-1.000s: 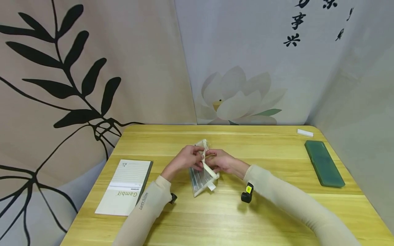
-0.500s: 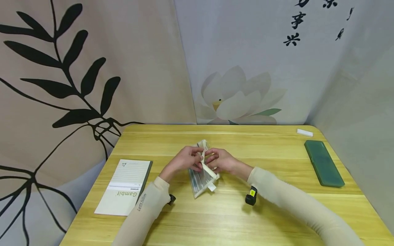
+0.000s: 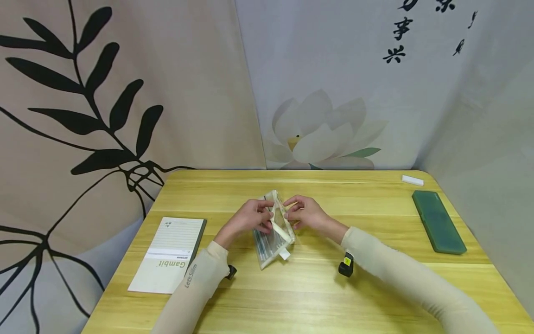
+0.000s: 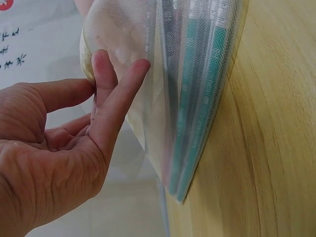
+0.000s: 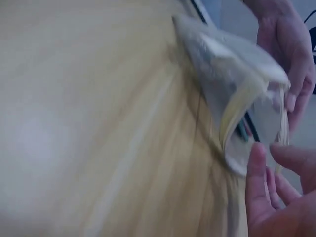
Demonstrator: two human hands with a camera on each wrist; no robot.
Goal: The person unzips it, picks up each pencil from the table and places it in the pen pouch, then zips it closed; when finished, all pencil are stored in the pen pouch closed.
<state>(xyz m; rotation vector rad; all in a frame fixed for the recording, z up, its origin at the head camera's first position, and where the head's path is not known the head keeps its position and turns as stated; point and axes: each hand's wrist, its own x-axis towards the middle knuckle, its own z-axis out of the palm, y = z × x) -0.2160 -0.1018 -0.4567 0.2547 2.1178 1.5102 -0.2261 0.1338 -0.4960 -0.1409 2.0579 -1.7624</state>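
Note:
A see-through mesh zip pouch [image 3: 269, 243] with a cream edge stands tilted on the table in the head view, its top opening spread. Through its mesh in the left wrist view, long teal-and-clear sticks [image 4: 205, 94] show inside; their kind is unclear. My left hand [image 3: 252, 215] pinches the left rim between thumb and fingers, the other fingers lying along the mesh. At the opening's right side, my right hand [image 3: 306, 213] holds the other edge by its fingertips. The right wrist view, somewhat blurred, shows the pouch's open mouth [image 5: 242, 106] beside the right fingers.
A notepad [image 3: 168, 255] lies on the wooden table [image 3: 292, 297] to the left. A green flat case [image 3: 439, 222] and a small white block [image 3: 413, 180] sit at the right. Printed curtains hang behind the table.
My right hand has moved slightly right and up, and the pouch's opening has widened. The left hand stays at the left rim, shifting only a little.

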